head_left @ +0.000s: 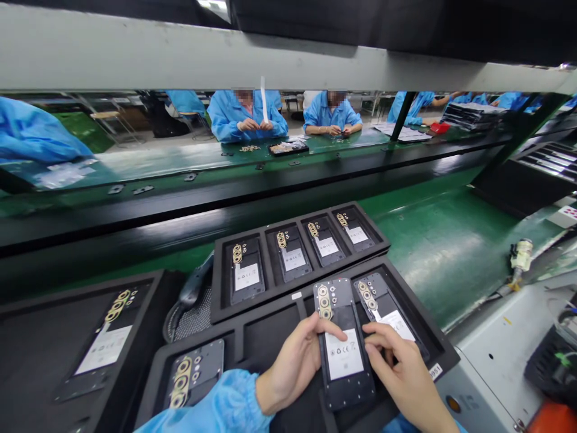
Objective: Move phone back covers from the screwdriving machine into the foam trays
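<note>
Black plastic phone back cover: the flat rectangular cover (343, 343) with a gold camera ring strip and a white label lies tilted over the near black moulded tray (252, 337), held between both hands.
Left hand: the bare hand (293, 364), in a light blue sleeve (216, 409), grips the cover's left edge, thumb on its face just above the white label, fingers curled under.
Right hand: the bare hand (403, 376) pinches the cover's right edge, fingertips touching beside the label; its grasp is closed on the cover.
Near tray contents: a second black back cover (387, 313) sits in the compartment just right of the held one; another (192, 376) lies at the tray's left end.
Far tray: a black four-slot tray (216, 282) just behind holds four back covers (293, 255), each with a gold strip and white label.
Left side: a dark tray (40, 343) carries one more cover (108, 343).
Surface: trays rest on a green conveyor belt (451, 252); a small cream-coloured tool (520, 255) lies at its right edge.
Background: people in blue smocks (246, 117) work at the opposite green bench (180, 156).
</note>
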`<state>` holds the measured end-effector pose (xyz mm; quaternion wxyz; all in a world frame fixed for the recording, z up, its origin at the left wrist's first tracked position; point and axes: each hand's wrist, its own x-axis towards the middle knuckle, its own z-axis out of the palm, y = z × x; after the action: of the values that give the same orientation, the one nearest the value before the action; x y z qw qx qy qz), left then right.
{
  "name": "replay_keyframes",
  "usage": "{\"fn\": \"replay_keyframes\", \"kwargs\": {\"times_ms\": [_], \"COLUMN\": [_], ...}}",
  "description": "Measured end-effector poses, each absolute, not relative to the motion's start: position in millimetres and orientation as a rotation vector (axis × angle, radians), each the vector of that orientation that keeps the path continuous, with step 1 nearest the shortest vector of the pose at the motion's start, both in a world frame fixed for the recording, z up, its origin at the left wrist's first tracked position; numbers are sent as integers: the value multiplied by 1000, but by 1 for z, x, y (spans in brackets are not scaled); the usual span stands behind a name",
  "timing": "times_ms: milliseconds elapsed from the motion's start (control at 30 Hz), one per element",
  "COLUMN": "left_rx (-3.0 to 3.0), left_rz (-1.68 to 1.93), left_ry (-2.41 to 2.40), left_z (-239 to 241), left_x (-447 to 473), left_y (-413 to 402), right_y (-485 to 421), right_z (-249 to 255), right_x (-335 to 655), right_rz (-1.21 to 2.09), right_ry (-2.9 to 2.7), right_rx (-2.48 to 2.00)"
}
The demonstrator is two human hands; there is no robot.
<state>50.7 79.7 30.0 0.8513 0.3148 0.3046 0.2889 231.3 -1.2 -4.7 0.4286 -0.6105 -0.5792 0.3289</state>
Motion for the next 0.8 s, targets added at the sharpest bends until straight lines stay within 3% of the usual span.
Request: {"fn": "replay_keyframes", "kwargs": {"times_ms": [800], "left_rx": [1127], "left_rz": [749], "left_ry": [444], "left_z": [25], "left_x": [48], "left_y": [72], "right_y": [-4], "right_z": [-6], "right_x": [224], "right_rz": [740], "right_ry": [-1274], "right_rx": [-1453]}}
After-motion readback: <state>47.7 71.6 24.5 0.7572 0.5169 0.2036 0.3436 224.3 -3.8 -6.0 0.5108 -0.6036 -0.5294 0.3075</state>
